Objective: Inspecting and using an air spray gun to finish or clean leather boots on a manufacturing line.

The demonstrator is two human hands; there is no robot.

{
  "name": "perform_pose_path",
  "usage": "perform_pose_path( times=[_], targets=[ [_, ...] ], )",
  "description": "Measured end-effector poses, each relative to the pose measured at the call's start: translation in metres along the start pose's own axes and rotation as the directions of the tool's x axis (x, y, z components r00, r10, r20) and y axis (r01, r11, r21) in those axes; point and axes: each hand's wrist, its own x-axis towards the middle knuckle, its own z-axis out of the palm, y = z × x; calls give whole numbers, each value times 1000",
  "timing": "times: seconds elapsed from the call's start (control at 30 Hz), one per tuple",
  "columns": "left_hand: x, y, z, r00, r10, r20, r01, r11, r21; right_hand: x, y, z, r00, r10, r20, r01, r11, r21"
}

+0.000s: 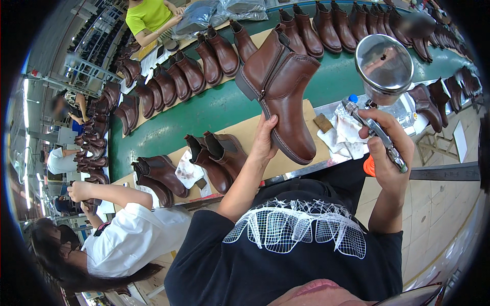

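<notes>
Left grip: you're holding the boot!
Right grip: clasping the spray gun, right of it.
Progress: seemingly unfinished; other boots are standing beyond it.

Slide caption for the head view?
Left hand holds a brown ankle boot; right hand grips a cup-topped spray gun.

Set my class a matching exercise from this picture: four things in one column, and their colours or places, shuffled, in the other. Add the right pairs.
Column one
1. zipped boot
2. spray gun
3. long tabletop
4. crumpled cloth beside the brown block

Column two
A. green
B. held in the right hand
C. white with dark stains
D. held in the left hand

Right pairs: 1-D, 2-B, 3-A, 4-C
</notes>
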Motion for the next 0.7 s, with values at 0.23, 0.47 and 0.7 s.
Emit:
perform_pose_path(
  times=[0.23,0.47,0.7],
  targets=[
    [0,-5,-13,996,-90,-7,89,993,-78,-1,8,5,998,-52,23,54,997,-61],
    [-2,-7,-12,994,-113,-9,112,990,-82,-6,13,5,1000,-7,7,7,1000,-17],
    [0,-10,-14,996,-83,-19,82,995,-62,-4,12,7,999,-35,1,35,999,-31]
  ],
)
